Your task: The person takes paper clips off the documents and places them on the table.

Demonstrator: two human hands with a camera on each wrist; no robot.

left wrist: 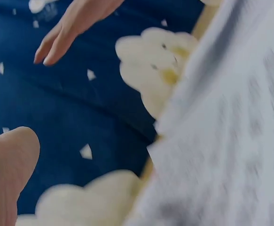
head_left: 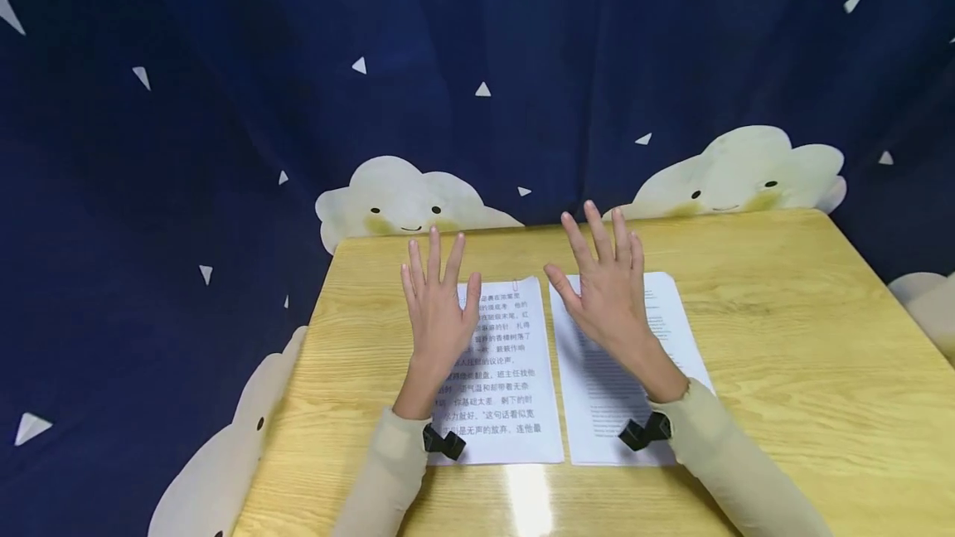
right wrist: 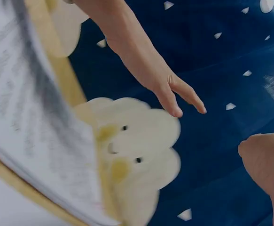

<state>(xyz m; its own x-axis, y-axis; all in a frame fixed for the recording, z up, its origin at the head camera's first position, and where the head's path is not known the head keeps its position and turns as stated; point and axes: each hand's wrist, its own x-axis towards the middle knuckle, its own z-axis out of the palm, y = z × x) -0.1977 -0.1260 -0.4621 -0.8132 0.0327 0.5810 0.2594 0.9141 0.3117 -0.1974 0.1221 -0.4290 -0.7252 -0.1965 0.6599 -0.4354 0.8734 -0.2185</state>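
With the gap between the two papers taken as the dial's centre and 12 o'clock as straight ahead, a patch of reflected light [head_left: 530,500] is seen on the tabletop [head_left: 791,338] near 6:30. A pale left sleeve [head_left: 384,471] is brought in from 8 o'clock and a pale right sleeve [head_left: 739,458] from 4 o'clock. A black left wrist device [head_left: 452,444] and a black right wrist device [head_left: 634,435] are worn at the cuffs.

The left paper [head_left: 507,404] is laid flat at 9 o'clock, printed with large Chinese characters; a small clip [head_left: 515,284] is fixed on its far edge, toward 1 o'clock of that sheet. The right paper [head_left: 597,404] is laid just beside it at 3 o'clock, covered with smaller print.

Above the left paper, at 10 o'clock, the left hand [head_left: 438,313] is held up, its fingers straight and fanned, the thumb spread toward the gap. Above the right paper, at 1 o'clock, the right hand [head_left: 613,292] is held likewise, fingers extended and parted, thumb pointed toward 11 o'clock. Nothing is gripped by either.

Beyond the table, a dark blue curtain [head_left: 448,15] is hung, dotted with white triangles; smiling clouds are printed on it at about 11 o'clock and 1:30.
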